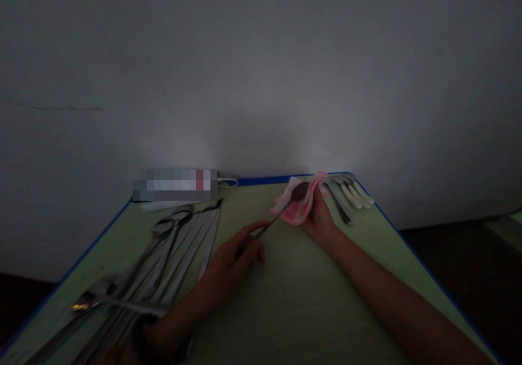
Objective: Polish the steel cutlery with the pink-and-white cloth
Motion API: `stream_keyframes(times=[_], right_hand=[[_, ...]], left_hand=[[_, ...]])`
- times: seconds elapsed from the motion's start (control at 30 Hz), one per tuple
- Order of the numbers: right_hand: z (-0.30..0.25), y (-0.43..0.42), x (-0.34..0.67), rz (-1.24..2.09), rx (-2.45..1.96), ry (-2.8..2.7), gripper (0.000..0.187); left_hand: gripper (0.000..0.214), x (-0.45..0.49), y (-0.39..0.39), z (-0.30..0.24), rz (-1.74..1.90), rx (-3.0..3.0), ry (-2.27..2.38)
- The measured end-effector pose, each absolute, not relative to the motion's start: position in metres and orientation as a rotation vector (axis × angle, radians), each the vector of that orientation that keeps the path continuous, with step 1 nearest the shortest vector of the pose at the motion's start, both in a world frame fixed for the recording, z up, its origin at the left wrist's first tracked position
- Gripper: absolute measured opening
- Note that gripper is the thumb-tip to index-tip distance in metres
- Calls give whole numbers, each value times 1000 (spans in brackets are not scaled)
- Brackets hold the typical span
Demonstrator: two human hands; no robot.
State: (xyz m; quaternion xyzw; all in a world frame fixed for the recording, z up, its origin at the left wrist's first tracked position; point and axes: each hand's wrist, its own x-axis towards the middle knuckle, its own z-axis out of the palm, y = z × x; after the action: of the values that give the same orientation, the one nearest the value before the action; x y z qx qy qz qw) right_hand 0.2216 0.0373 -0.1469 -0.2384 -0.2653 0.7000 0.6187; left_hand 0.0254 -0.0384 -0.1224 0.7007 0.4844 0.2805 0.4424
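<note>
My left hand [234, 261] is closed round the handle of a metal spoon [300, 192], which slants up and to the right. The spoon's bowl lies against a pink and white cloth [294, 212]. Behind that cloth, my right hand [320, 221] grips it, with the fingers mostly hidden. Close to the right hand are some metal utensils [340, 204] and several pieces of cutlery with white handles [354, 195]. Left of my left hand, several long metal utensils [190, 245] lie side by side, with round-headed spoons [163, 227] among them.
A blurred-out box-like object [179, 185] with a white cord [228, 181] stands at the table's back left. The pale green table [293, 305] has a blue edge and meets a grey wall [261, 71]. Another spoon [87, 302] lies at the near left. Light is dim.
</note>
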Motion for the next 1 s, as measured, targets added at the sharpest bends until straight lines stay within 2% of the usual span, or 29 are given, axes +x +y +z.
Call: stream_keyframes(times=[0.07,0.23,0.47,0.63,1.0], right_hand=[[-145,37,224,1651,-497,-578,43],[-148,35,225,1642,-577,-584,21],[-149,33,216,1454,-745,-663,27],[-151,35,217,1411,-783,-576,39],[-151,15,198,1421,-882,-495,25]], left_hand=[[40,25,-38,-122,669,1763,1208],[44,22,-40,-123,550,1726,1182],[45,22,-41,-124,561,1727,1190],[44,23,-42,-123,542,1762,1155],[38,24,-41,-121,636,1839,1161]])
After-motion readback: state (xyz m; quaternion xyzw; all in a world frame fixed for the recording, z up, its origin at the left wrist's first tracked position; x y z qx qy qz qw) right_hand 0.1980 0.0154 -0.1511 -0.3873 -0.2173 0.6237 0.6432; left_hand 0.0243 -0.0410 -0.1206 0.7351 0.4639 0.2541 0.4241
